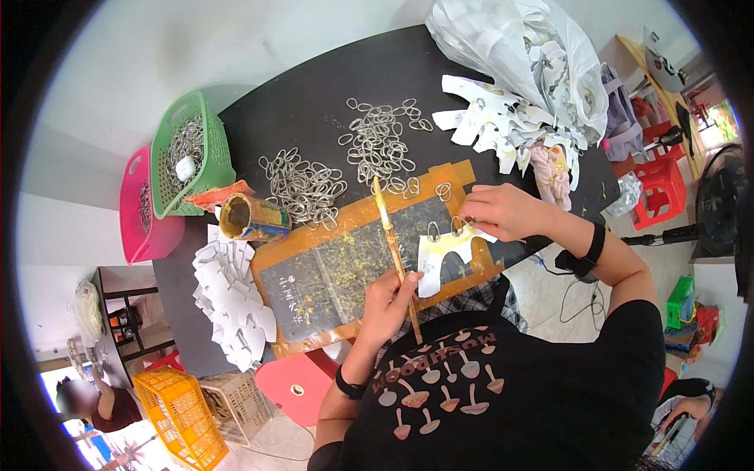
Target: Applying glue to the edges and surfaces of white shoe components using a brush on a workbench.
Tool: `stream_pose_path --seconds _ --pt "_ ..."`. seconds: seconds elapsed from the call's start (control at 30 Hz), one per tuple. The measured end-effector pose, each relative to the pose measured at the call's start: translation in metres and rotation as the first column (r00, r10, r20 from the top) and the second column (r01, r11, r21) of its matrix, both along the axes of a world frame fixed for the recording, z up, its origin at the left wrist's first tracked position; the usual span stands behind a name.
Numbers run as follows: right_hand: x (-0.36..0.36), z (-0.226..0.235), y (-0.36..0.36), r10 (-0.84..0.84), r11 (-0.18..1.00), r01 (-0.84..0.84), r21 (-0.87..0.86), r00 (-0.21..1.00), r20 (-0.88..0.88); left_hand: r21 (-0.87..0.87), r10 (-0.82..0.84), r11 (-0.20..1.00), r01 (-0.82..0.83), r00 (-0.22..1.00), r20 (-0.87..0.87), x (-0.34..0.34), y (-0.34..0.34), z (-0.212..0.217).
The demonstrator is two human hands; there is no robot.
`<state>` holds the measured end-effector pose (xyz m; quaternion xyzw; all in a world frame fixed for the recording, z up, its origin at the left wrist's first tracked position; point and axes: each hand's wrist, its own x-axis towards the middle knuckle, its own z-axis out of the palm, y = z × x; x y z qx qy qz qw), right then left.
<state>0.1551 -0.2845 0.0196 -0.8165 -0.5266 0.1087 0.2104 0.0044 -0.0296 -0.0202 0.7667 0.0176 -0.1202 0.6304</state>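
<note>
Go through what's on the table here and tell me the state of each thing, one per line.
Left hand: gripping a thin brush.
Brush: tilted, tip over the work board.
Right hand: fingers pinching a ring on the white card.
White card: flat, two rings on its top edge.
Glue can: on its side, open.
Green basket: holding rings.
Plastic bag: open, cutouts spilling out.

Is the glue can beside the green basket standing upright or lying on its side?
On its side: the can shows its open mouth sideways, toward the green basket.
</note>
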Motion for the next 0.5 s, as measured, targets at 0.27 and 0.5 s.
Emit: stream_pose_path --seconds 0.27,0.5 --pt "0.0080 -0.0022 -0.0044 -0.009 0.996 0.006 -0.086 1.000 -0.027 -0.028 0.030 0.999 -0.029 0.999 0.020 -0.0010 -0.0009 -0.0036" --pt "0.0073 -0.0006 -0.0021 -0.013 1.000 0.012 -0.021 0.998 -0.061 -0.014 0.007 1.000 -0.007 1.000 -0.011 -0.0009 -0.0010 -0.0012"
